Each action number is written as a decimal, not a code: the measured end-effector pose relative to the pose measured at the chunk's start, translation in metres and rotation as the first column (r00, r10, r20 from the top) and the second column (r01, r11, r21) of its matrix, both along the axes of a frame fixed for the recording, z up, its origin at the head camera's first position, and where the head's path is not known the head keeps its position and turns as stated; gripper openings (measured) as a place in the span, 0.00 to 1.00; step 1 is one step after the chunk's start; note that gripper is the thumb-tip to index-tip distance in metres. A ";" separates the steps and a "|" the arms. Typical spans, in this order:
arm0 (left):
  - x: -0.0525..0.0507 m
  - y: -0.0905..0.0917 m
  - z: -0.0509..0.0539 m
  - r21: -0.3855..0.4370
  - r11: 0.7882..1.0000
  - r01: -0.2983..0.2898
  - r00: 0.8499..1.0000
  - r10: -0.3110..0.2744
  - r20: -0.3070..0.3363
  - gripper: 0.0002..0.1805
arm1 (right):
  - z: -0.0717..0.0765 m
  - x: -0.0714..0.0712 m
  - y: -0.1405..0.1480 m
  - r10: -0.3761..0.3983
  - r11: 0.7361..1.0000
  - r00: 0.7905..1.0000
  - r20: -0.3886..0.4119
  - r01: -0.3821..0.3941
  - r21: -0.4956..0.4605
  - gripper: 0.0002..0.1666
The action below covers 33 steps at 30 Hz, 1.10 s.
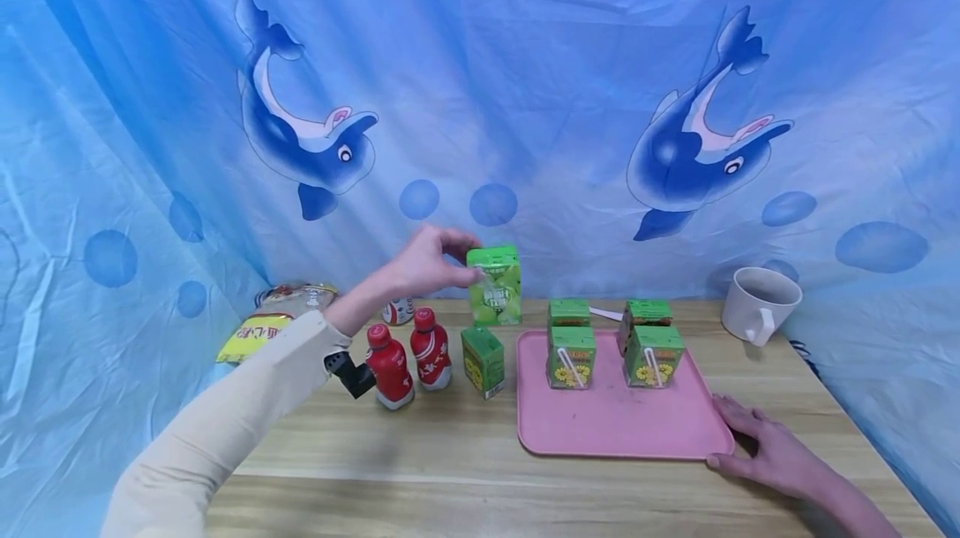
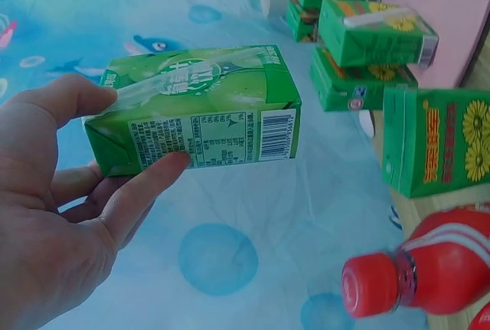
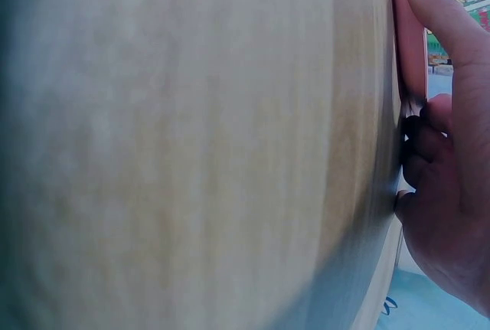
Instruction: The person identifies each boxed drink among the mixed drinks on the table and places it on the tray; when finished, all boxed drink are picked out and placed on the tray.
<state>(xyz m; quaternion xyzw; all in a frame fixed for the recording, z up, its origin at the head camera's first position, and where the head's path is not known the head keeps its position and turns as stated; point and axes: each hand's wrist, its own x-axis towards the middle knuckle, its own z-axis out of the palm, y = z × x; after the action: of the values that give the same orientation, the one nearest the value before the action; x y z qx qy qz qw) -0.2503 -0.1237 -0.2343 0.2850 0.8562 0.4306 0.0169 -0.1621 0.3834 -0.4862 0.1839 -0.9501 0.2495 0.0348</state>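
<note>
My left hand point(image 1: 435, 261) pinches a light-green juice carton point(image 1: 495, 292) between thumb and fingers, held up above the back of the table. In the left wrist view, a wrapped straw point(image 2: 191, 77) runs along the carton's face and its printed side shows. My right hand point(image 1: 772, 446) grips the front right corner of the pink tray point(image 1: 600, 430), thumb on the rim and fingers curled at the side. Several darker green drink cartons point(image 1: 572, 359) stand on the tray in two columns. Another green carton point(image 1: 482, 361) stands on the table, left of the tray.
Two red bottles point(image 1: 388, 367) stand below my left forearm, with a can point(image 1: 397, 311) behind them. Farther left lies a yellow-and-clear bag point(image 1: 277, 317). A white mug point(image 1: 761, 305) stands at the back right. Behind the table hangs a blue dolphin-print curtain point(image 1: 510, 105).
</note>
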 end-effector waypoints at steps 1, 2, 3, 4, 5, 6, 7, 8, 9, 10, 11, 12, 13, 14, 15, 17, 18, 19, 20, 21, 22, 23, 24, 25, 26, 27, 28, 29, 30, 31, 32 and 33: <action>0.001 0.002 -0.001 0.001 1.000 0.008 1.000 -0.008 -0.004 0.18 | 0.000 0.000 0.000 0.003 1.000 1.000 0.006 -0.003 -0.001 0.51; 0.001 0.003 -0.003 0.000 1.000 0.015 1.000 -0.015 -0.009 0.18 | 0.000 0.000 0.000 0.003 1.000 1.000 0.009 -0.003 0.000 0.51; 0.002 0.005 -0.004 -0.002 1.000 0.019 1.000 -0.019 -0.014 0.17 | 0.000 -0.001 0.000 0.004 1.000 1.000 0.012 -0.004 0.001 0.52; 0.003 0.006 -0.005 -0.005 1.000 0.021 1.000 -0.021 -0.015 0.17 | 0.000 -0.001 0.000 0.003 1.000 1.000 0.013 -0.003 0.001 0.52; 0.004 0.008 -0.006 -0.007 1.000 0.022 1.000 -0.022 -0.017 0.17 | 0.000 -0.001 0.000 0.003 1.000 1.000 0.014 -0.003 -0.001 0.52; 0.005 0.009 -0.007 -0.013 1.000 0.021 1.000 -0.022 -0.019 0.16 | 0.000 -0.001 0.000 0.003 1.000 1.000 0.020 -0.003 -0.004 0.52; 0.006 0.011 -0.008 -0.017 1.000 0.020 1.000 -0.021 -0.020 0.16 | 0.000 -0.001 0.000 0.004 1.000 1.000 0.021 -0.004 -0.004 0.52; 0.007 0.012 -0.009 -0.019 1.000 0.017 1.000 -0.017 -0.017 0.16 | 0.000 -0.001 0.000 0.006 1.000 1.000 0.020 -0.006 -0.006 0.52; 0.008 0.014 -0.011 -0.023 1.000 0.012 1.000 -0.013 -0.017 0.16 | 0.000 -0.001 0.000 0.006 1.000 1.000 0.018 -0.006 -0.007 0.52; 0.009 0.015 -0.013 -0.026 1.000 0.007 1.000 -0.008 -0.020 0.17 | 0.000 -0.001 0.000 0.003 1.000 1.000 0.016 -0.003 -0.008 0.52; 0.009 0.017 -0.015 -0.027 1.000 0.001 1.000 -0.002 -0.020 0.17 | 0.000 -0.001 0.000 0.003 1.000 1.000 0.011 -0.003 -0.008 0.52; 0.010 0.019 -0.017 -0.031 1.000 -0.004 1.000 0.004 -0.025 0.17 | -0.001 0.000 0.000 0.002 1.000 1.000 0.003 -0.002 -0.005 0.52; 0.010 0.020 -0.019 -0.034 0.999 -0.011 1.000 0.010 -0.030 0.18 | -0.001 0.000 0.000 0.003 1.000 1.000 -0.007 -0.003 -0.005 0.52; 0.011 0.022 -0.021 -0.035 0.999 -0.016 0.999 0.015 -0.031 0.18 | -0.001 0.000 0.000 0.004 1.000 1.000 -0.014 -0.004 -0.006 0.52; 0.012 0.024 -0.024 -0.041 0.999 -0.022 0.999 0.021 -0.039 0.18 | -0.001 0.000 0.000 0.004 1.000 1.000 -0.019 -0.004 -0.006 0.53; 0.013 0.026 -0.028 -0.046 0.999 -0.030 0.999 0.028 -0.045 0.19 | -0.001 -0.001 0.000 0.007 1.000 1.000 -0.022 -0.007 -0.005 0.53; 0.014 0.028 -0.030 -0.049 0.998 -0.033 0.998 0.030 -0.050 0.19 | -0.002 -0.001 0.000 0.008 1.000 1.000 -0.018 -0.008 -0.007 0.53; 0.014 0.029 -0.032 -0.050 0.998 -0.036 0.998 0.033 -0.053 0.19 | -0.002 -0.001 0.000 0.007 1.000 1.000 -0.011 -0.007 -0.009 0.53; 0.015 0.031 -0.035 -0.051 0.998 -0.039 0.998 0.036 -0.054 0.20 | -0.002 -0.001 0.000 0.004 1.000 1.000 -0.002 -0.004 -0.012 0.53; 0.016 0.032 -0.037 -0.046 0.998 -0.038 0.998 0.035 -0.056 0.20 | -0.001 -0.001 0.000 0.002 1.000 1.000 0.010 -0.002 -0.014 0.53; 0.017 0.033 -0.039 -0.038 0.999 -0.036 0.998 0.034 -0.058 0.20 | -0.001 -0.001 0.000 0.000 1.000 1.000 0.019 0.000 -0.015 0.53; 0.018 0.035 -0.042 -0.032 0.999 -0.036 0.997 0.034 -0.067 0.20 | -0.001 -0.001 0.000 0.000 1.000 1.000 0.029 0.001 -0.019 0.53; 0.019 0.036 -0.044 -0.024 0.999 -0.030 0.997 0.028 -0.078 0.20 | -0.001 -0.001 0.000 -0.002 1.000 0.999 0.034 0.003 -0.021 0.53; 0.020 0.038 -0.047 -0.017 1.000 -0.023 0.996 0.022 -0.091 0.20 | 0.000 -0.002 0.000 -0.002 1.000 0.999 0.039 0.003 -0.022 0.54; 0.021 0.040 -0.050 -0.010 1.000 -0.015 0.994 0.014 -0.107 0.19 | 0.000 -0.002 0.000 -0.001 1.000 0.999 0.043 0.002 -0.025 0.54; 0.022 0.041 -0.053 -0.006 1.000 -0.009 0.992 0.008 -0.123 0.19 | 0.000 -0.002 0.000 -0.001 1.000 0.999 0.045 0.002 -0.026 0.54; 0.023 0.043 -0.056 -0.004 1.000 -0.004 0.990 0.003 -0.143 0.18 | 0.001 -0.002 0.000 0.001 1.000 0.999 0.043 0.000 -0.027 0.54; 0.024 0.045 -0.058 -0.002 1.000 0.001 0.988 -0.001 -0.156 0.17 | 0.001 -0.003 0.000 0.002 1.000 0.999 0.042 -0.001 -0.027 0.54; 0.026 0.046 -0.061 0.003 1.000 0.007 0.987 -0.007 -0.160 0.17 | 0.001 -0.003 0.000 0.003 1.000 0.999 0.041 -0.002 -0.025 0.54; 0.027 0.048 -0.063 0.004 1.000 0.006 0.986 -0.005 -0.169 0.17 | 0.001 -0.003 0.000 0.005 1.000 0.999 0.039 -0.004 -0.024 0.54; 0.028 0.050 -0.065 0.006 1.000 0.005 0.985 -0.004 -0.171 0.18 | 0.001 -0.003 0.001 0.004 1.000 0.999 0.039 -0.004 -0.023 0.54; 0.029 0.052 -0.068 0.007 1.000 0.002 0.985 0.000 -0.170 0.18 | 0.002 -0.003 0.001 0.002 1.000 0.999 0.039 -0.002 -0.021 0.54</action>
<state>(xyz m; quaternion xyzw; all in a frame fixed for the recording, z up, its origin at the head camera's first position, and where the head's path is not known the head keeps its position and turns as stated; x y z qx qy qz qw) -0.2210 -0.0721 -0.3022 0.3212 0.8527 0.4080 -0.0571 -0.1648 0.3840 -0.4846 0.1796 -0.9478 0.2629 0.0177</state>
